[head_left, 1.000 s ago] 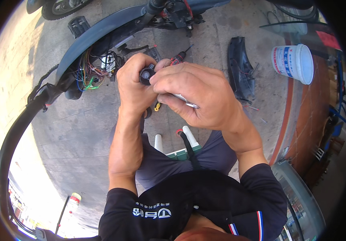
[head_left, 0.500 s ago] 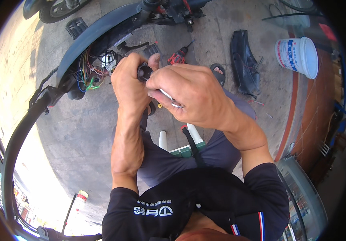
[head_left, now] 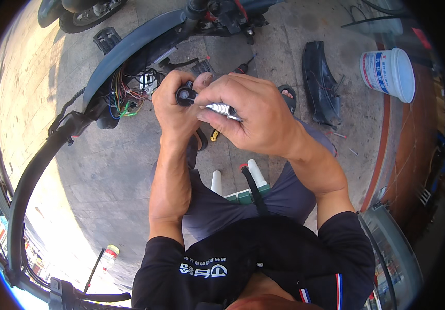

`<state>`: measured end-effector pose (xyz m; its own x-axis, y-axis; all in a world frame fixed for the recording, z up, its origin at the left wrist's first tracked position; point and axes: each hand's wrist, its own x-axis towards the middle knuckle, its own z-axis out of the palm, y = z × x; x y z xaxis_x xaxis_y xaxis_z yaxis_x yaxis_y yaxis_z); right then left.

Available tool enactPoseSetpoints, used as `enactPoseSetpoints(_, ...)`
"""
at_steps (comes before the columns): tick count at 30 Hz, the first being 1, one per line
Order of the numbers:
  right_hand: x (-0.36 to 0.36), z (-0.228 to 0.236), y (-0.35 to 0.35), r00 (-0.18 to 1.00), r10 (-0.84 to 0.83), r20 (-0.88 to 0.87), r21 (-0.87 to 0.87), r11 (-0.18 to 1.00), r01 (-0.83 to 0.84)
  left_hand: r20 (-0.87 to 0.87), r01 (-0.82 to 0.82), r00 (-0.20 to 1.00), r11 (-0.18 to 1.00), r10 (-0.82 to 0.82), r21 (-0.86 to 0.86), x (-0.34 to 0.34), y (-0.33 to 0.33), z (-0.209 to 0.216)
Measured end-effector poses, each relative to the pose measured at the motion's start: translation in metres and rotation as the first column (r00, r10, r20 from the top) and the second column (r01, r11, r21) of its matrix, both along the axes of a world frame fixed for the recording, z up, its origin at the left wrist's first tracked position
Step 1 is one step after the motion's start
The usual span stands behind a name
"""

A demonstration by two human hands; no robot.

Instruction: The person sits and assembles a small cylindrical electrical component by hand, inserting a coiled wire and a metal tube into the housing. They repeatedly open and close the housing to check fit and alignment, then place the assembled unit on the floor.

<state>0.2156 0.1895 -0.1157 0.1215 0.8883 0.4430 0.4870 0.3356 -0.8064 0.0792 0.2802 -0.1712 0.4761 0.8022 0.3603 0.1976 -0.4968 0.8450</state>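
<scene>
My left hand (head_left: 173,111) is closed around a small black cylindrical part (head_left: 184,96), whose round end with a hollow or disc shows past the fingers. My right hand (head_left: 261,111) pinches a silvery coil spring (head_left: 221,108) between thumb and fingers. The tapered end of the spring points at the black part, and both hands are close together. Whether the spring touches the part is hard to make out. Below the hands, on the ground, lies a small yellow-and-black object (head_left: 214,135).
A black vehicle frame (head_left: 129,49) curves round the left, with loose coloured wires (head_left: 125,95) hanging out. Partly behind my right hand is a power drill (head_left: 242,67). A black curved plastic panel (head_left: 319,82) and a white bucket (head_left: 387,75) stand to the right.
More of the coil spring now shows in my right hand. The black part's round end is turned further into view. The whole scene has shifted slightly right.
</scene>
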Motion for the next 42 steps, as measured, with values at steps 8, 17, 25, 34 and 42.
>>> enactPoseSetpoints(8,-0.002,0.008,-0.005,0.983,0.054,0.178,0.158,0.984,-0.083,0.045,-0.011,0.999,1.0,0.01,0.004,0.004,-0.007,0.002)
enactPoseSetpoints(17,0.012,0.007,0.002,0.985,0.174,0.004,-0.057,0.983,-0.173,0.19,0.094,0.98,0.982,-0.061,-0.166,-0.005,-0.004,0.002)
enactPoseSetpoints(25,0.008,-0.053,0.02,0.942,0.018,-0.336,-0.342,0.929,-0.14,0.537,0.155,0.841,0.917,0.073,-0.368,0.003,0.006,-0.006)
enactPoseSetpoints(34,0.011,-0.065,0.018,0.924,0.091,-0.372,-0.297,0.931,-0.212,0.442,0.308,0.881,0.914,-0.168,-0.265,0.006,-0.006,-0.004)
enactPoseSetpoints(42,0.0,-0.073,0.012,0.99,-0.008,-0.14,-0.187,0.982,-0.019,0.373,0.21,0.917,0.965,-0.14,-0.155,0.01,-0.014,-0.005)
